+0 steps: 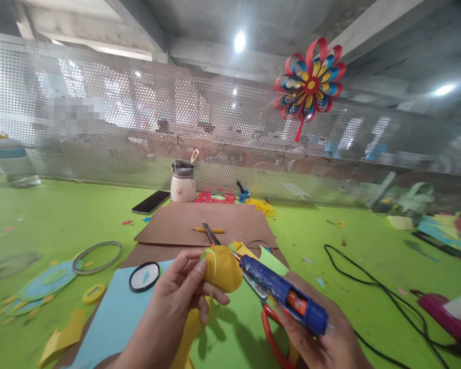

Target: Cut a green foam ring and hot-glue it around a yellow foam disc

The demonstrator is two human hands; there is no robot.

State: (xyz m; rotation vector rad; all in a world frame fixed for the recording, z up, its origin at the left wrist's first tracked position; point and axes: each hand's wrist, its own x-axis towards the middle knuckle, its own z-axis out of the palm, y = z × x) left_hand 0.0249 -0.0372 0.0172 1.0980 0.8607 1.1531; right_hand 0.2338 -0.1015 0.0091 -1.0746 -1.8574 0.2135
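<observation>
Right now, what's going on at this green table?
A person is gluing a craft piece. The left hand pinches a yellow felt piece with a thin green strip over it. The right hand grips a blue hot glue gun, nozzle tip at the felt. Red-handled scissors lie beneath on the green table, with a pencil on brown cardboard beyond.
</observation>
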